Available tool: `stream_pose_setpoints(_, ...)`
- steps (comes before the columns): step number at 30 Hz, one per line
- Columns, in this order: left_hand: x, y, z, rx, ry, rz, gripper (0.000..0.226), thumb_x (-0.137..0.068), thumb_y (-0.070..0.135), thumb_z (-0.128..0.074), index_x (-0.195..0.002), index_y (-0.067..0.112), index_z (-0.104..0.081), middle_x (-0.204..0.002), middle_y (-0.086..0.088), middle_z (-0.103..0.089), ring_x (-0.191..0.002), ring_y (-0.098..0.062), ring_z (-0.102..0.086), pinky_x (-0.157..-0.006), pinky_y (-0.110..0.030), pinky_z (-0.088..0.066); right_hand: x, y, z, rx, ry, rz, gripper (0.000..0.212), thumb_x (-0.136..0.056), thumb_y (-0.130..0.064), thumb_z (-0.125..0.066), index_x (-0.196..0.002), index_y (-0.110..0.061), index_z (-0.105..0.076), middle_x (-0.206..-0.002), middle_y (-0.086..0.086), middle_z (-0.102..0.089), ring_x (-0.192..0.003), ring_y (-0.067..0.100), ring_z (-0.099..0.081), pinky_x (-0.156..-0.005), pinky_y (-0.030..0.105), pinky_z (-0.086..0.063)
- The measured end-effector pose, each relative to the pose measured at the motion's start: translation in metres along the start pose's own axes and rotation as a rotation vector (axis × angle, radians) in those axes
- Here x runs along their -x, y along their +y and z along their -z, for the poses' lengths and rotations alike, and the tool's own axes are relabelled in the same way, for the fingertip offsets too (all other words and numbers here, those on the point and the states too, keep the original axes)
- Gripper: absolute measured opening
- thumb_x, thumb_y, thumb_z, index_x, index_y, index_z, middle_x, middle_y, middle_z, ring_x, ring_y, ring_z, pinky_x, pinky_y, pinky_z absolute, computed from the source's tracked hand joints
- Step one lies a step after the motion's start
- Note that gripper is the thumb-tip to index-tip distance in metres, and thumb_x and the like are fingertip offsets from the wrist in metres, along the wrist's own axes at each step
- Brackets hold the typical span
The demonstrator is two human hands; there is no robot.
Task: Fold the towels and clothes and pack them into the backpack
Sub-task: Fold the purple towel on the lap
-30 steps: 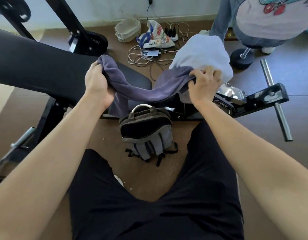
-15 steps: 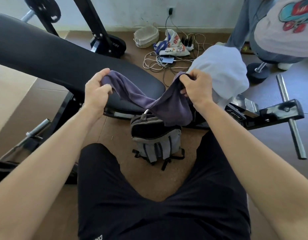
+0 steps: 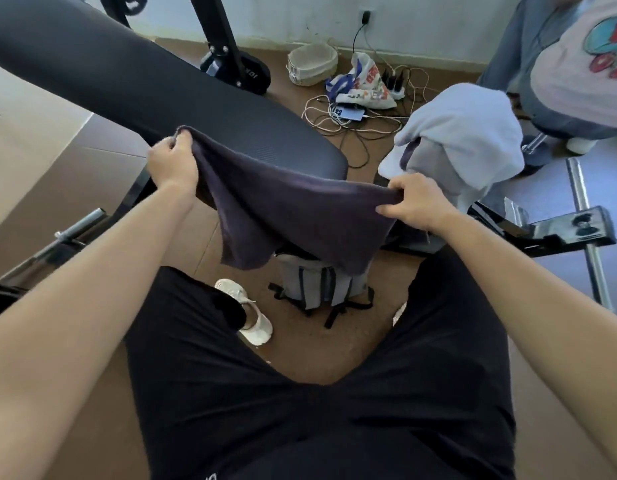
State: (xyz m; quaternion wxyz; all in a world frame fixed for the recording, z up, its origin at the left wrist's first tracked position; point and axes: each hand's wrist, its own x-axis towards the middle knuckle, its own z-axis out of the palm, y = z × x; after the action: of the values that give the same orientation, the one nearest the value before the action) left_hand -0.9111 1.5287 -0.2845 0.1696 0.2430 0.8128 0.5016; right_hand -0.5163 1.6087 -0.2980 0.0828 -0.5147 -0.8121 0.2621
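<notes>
Two top corners of the dark towel [image 3: 293, 209] are pinched, one by the left hand [image 3: 172, 164], one by the right hand [image 3: 417, 202]. A moment ago the towel sagged in a bunch; now it hangs spread, ready, I judge, for a first fold. It hangs over the backpack [image 3: 322, 285] on the floor. The bench [image 3: 161, 88] edge sits just beyond, pale clothes [image 3: 466, 133] to the far right, and there is free room nearer, over the lap.

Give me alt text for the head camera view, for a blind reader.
A person's left hand and right hand hold a dark purple towel spread between them above a grey backpack on the floor. A pale blue cloth heap lies right of a black padded bench.
</notes>
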Motion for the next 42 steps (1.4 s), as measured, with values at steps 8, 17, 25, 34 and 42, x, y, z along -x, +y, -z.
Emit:
stream_pose_setpoints(8, -0.031, -0.052, 0.019, 0.222, 0.043, 0.242, 0.040, -0.094, 0.037, -0.053, -0.117, 0.010, -0.070, -0.115, -0.007, -0.072, -0.103, -0.021, -0.066, -0.098, -0.032, -0.053, 0.000, 0.017, -0.040, 0.108, -0.071, -0.200, 0.024, -0.087, -0.041, -0.077, -0.083, -0.022, -0.063, -0.086, 0.001, -0.064, -0.093, 0.028, -0.060, -0.087, 0.044, -0.045)
stream_pose_setpoints(17, 0.022, -0.046, -0.016, 0.297, -0.185, 0.254, 0.032, -0.090, 0.038, -0.068, -0.111, 0.015, -0.073, -0.117, -0.001, -0.072, -0.113, -0.020, -0.067, -0.107, -0.039, -0.051, 0.013, -0.007, -0.069, -0.754, -0.065, -0.278, 0.035, -0.098, -0.036, -0.065, -0.075, -0.012, -0.058, -0.070, 0.010, -0.047, -0.064, 0.017, -0.045, -0.063, 0.031, -0.037)
stream_pose_setpoints(25, 0.147, -0.068, -0.063, 0.281, -0.630, 0.041, 0.028, -0.100, 0.021, -0.066, -0.079, 0.003, -0.067, -0.074, -0.006, -0.058, -0.069, -0.015, -0.052, -0.065, -0.030, -0.043, 0.037, -0.006, -0.093, -1.256, -0.257, -0.100, 0.016, -0.098, -0.016, -0.061, -0.096, -0.010, -0.076, -0.087, 0.004, -0.074, -0.080, 0.014, -0.069, -0.074, 0.023, -0.054)
stream_pose_setpoints(34, 0.198, -0.125, -0.068, 0.069, -0.968, -0.236, 0.065, -0.093, 0.005, -0.072, -0.151, 0.020, -0.046, -0.062, 0.018, -0.060, -0.058, 0.000, -0.051, -0.065, -0.012, -0.043, 0.059, 0.015, -0.136, -1.122, -0.554, -0.103, 0.019, -0.095, -0.012, -0.065, -0.109, -0.007, -0.077, -0.106, 0.013, -0.076, -0.099, 0.022, -0.070, -0.092, 0.033, -0.054)
stream_pose_setpoints(42, 0.181, -0.130, -0.073, 0.004, -0.802, -0.324, 0.020, -0.093, 0.011, -0.074, -0.093, 0.030, -0.070, -0.076, 0.018, -0.068, -0.072, 0.000, -0.060, -0.071, -0.023, -0.049, 0.057, 0.011, -0.131, -0.862, -0.506, -0.067, 0.015, -0.085, -0.016, -0.082, -0.099, -0.015, -0.075, -0.083, 0.013, -0.067, -0.078, 0.022, -0.058, -0.075, 0.032, -0.045)
